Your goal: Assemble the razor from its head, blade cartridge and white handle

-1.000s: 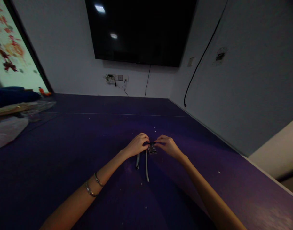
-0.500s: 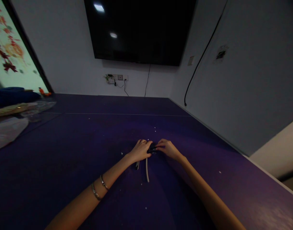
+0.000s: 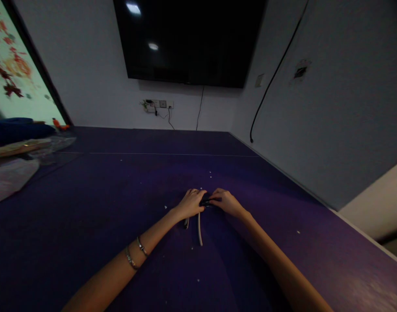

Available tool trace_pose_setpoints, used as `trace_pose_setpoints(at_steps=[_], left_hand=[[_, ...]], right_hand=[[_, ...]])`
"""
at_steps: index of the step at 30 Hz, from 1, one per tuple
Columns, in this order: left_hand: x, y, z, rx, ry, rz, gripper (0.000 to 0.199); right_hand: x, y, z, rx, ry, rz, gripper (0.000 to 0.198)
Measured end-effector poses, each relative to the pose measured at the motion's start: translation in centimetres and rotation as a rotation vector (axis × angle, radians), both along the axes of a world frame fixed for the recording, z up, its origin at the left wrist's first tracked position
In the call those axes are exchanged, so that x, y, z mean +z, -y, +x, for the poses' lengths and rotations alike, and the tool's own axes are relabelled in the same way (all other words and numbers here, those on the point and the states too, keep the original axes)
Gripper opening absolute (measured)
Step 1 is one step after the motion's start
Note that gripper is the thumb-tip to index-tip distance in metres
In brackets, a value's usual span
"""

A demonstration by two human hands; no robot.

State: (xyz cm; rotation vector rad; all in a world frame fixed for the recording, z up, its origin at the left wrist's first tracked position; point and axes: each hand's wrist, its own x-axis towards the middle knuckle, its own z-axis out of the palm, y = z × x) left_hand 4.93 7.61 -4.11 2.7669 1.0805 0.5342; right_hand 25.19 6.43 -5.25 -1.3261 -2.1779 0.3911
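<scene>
Low over the purple surface, my left hand (image 3: 191, 204) is closed around a small black object (image 3: 205, 202), whose kind I cannot make out. From the other side, my right hand (image 3: 227, 202) pinches at the right end of that black piece with thumb and fingers. A pale, slightly curved strip (image 3: 200, 229) extends toward me from beneath my left hand. Beside it, under the left wrist, lies a short dark-and-light item (image 3: 186, 222), mostly covered by the hand. Two bracelets circle my left forearm.
The wide purple surface (image 3: 127, 182) carries scattered white specks. At far left are a dark blue bundle (image 3: 19, 130), plastic bags (image 3: 13, 177) and a small orange object (image 3: 59, 125). A television (image 3: 192, 43) hangs on the wall; a black cable (image 3: 273, 80) dangles at right.
My right hand has shifted very slightly left toward my left hand along the black object. My left hand and the pale strip stay almost where they were.
</scene>
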Motion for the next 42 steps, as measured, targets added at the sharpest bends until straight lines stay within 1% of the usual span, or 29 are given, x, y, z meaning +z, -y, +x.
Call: trace_pose_setpoints(at_steps=[11, 23, 29, 33, 37, 39, 42], left_hand=[[0.15, 0.04, -0.06, 0.0, -0.006, -0.018, 0.055], [0.2, 0.07, -0.06, 0.002, 0.0, -0.03, 0.056], [0.22, 0.15, -0.1, 0.004, 0.001, -0.026, 0.056], [0.26, 0.21, -0.09, 0.005, 0.003, -0.027, 0.055], [0.28, 0.23, -0.14, 0.003, 0.006, -0.026, 0.055], [0.3, 0.25, -0.17, 0.003, 0.011, -0.025, 0.055], [0.29, 0.26, -0.17, 0.005, 0.013, -0.036, 0.054]], right_hand=[[0.07, 0.03, -0.06, -0.004, 0.004, -0.018, 0.021], [-0.18, -0.1, 0.01, 0.005, -0.006, -0.002, 0.02], [0.2, -0.04, 0.06, 0.029, -0.05, 0.005, 0.018], [-0.01, -0.41, 0.48, 0.03, -0.091, 0.031, 0.017], [-0.12, -0.54, 0.78, 0.033, -0.14, 0.016, 0.015], [-0.01, -0.43, 0.75, 0.059, -0.165, -0.003, 0.019], [0.21, -0.23, 0.62, 0.097, -0.177, -0.03, 0.031]])
